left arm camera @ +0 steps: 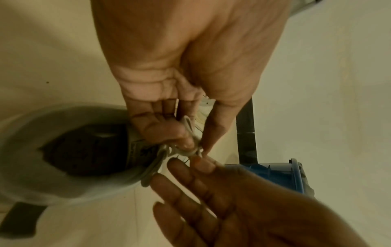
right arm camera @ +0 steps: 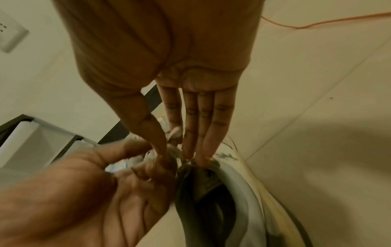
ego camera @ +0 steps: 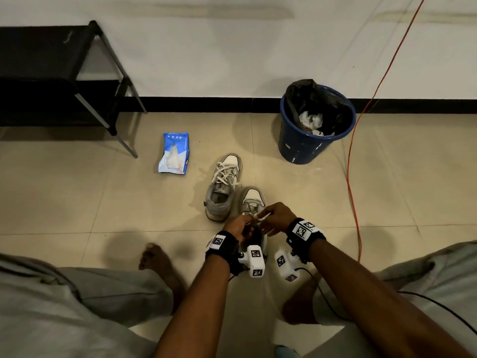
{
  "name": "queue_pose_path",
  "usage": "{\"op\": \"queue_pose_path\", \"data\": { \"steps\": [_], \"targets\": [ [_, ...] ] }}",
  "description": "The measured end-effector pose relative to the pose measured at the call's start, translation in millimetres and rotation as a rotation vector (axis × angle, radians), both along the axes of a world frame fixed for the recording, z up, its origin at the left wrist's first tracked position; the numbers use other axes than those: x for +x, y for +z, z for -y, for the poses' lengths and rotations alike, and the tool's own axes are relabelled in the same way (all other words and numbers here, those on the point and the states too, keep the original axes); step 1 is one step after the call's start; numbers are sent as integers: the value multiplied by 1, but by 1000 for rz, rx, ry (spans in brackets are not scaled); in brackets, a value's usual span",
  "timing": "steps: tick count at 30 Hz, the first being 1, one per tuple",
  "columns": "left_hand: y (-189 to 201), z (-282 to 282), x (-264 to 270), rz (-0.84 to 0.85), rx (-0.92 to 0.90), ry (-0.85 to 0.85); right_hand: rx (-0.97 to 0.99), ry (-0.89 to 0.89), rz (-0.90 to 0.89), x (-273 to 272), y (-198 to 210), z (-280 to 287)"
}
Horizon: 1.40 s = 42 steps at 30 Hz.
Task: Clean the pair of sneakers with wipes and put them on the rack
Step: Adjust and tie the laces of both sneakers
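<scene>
Two grey-and-white sneakers stand on the tiled floor. The far sneaker (ego camera: 224,188) sits untouched with loose laces. Both hands are over the near sneaker (ego camera: 253,200), whose dark opening (left arm camera: 84,150) shows in the left wrist view. My left hand (ego camera: 248,224) pinches a white lace (left arm camera: 190,133) between thumb and fingers at the tongue. My right hand (ego camera: 261,215) pinches the lace (right arm camera: 175,132) with thumb and forefinger, its other fingers straight and touching the shoe's collar (right arm camera: 213,165). The blue wipes pack (ego camera: 174,153) lies to the left of the shoes.
A black shoe rack (ego camera: 51,73) stands against the wall at far left. A blue bin (ego camera: 316,125) with a black liner and used wipes stands at the right. An orange cable (ego camera: 352,177) runs along the floor beside it. My bare foot (ego camera: 161,264) rests nearby.
</scene>
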<state>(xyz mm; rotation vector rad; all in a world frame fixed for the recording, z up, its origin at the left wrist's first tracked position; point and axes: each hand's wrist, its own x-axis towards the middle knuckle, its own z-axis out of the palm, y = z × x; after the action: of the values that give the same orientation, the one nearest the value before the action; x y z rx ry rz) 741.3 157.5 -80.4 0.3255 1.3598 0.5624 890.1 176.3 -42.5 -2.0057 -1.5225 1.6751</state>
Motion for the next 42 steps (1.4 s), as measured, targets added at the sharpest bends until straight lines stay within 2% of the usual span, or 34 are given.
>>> {"op": "queue_pose_path", "data": {
  "steps": [4, 7, 10, 12, 16, 20, 27, 37, 40, 42],
  "targets": [
    [2, -3, -5, 39, 62, -47, 161, -41, 16, -5, -8, 6],
    [3, -7, -20, 56, 127, -144, 203, 46, 20, -2, -4, 2],
    [0, -12, -30, 24, 183, -142, 217, 29, 20, -1, -3, -2],
    [-3, -15, -34, -79, 231, -128, 219, 4, 47, 1, -6, -2],
    [-22, -13, -49, -393, 263, -154, 205, -31, 176, 22, -20, 3],
    [-40, -4, -46, -567, 321, -244, 156, -79, 215, 35, -31, 11],
    [-40, -7, -50, -600, 399, -269, 177, -79, 205, 34, -31, 0],
    [-42, -1, -42, -626, 397, -267, 151, -102, 218, 44, -42, -1],
    [-39, -2, -38, -677, 427, -358, 108, -81, 139, 40, -41, 3],
    [-33, -5, -35, -674, 397, -465, 28, 16, 117, 34, -39, 8]
  ]
}}
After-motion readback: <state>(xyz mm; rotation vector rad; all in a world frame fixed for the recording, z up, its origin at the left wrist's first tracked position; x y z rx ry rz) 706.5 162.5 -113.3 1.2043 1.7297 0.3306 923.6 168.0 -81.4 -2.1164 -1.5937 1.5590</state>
